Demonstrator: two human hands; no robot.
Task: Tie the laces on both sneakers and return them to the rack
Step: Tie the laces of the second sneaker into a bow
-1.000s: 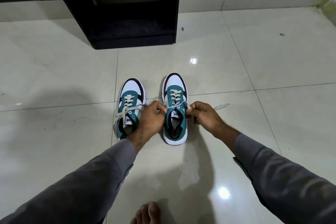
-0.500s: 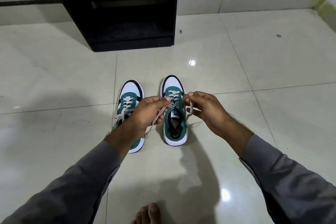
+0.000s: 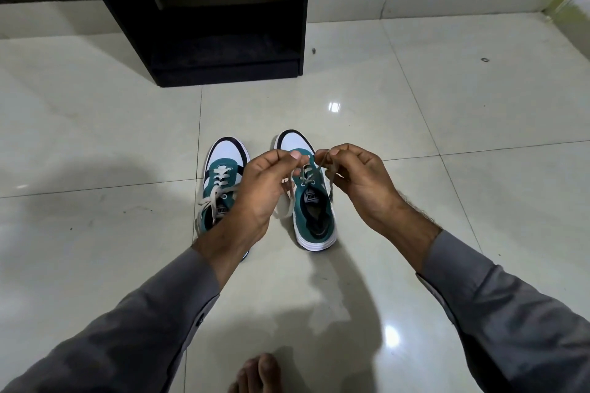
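Sneakers stand side by side on the tiled floor (image 3: pixel 447 124); the left hand (image 3: pixel 265 188) hides part of the left sneaker (image 3: pixel 223 169), its laces loose. Both it and the right hand (image 3: pixel 364 182) pinch lace ends (image 3: pixel 306 174) above the right sneaker (image 3: pixel 314 214). Beyond stands the black rack (image 3: pixel 204 9).

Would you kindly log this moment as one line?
left hand: lace | right hand: lace | right teal-white sneaker: untied | black rack: empty

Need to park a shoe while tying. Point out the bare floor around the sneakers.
Bare tile lies between the rack and the toes, left of the left sneaker, and right of the right sneaker. Crowded: the gap between the sneakers, under the left hand and right hand.
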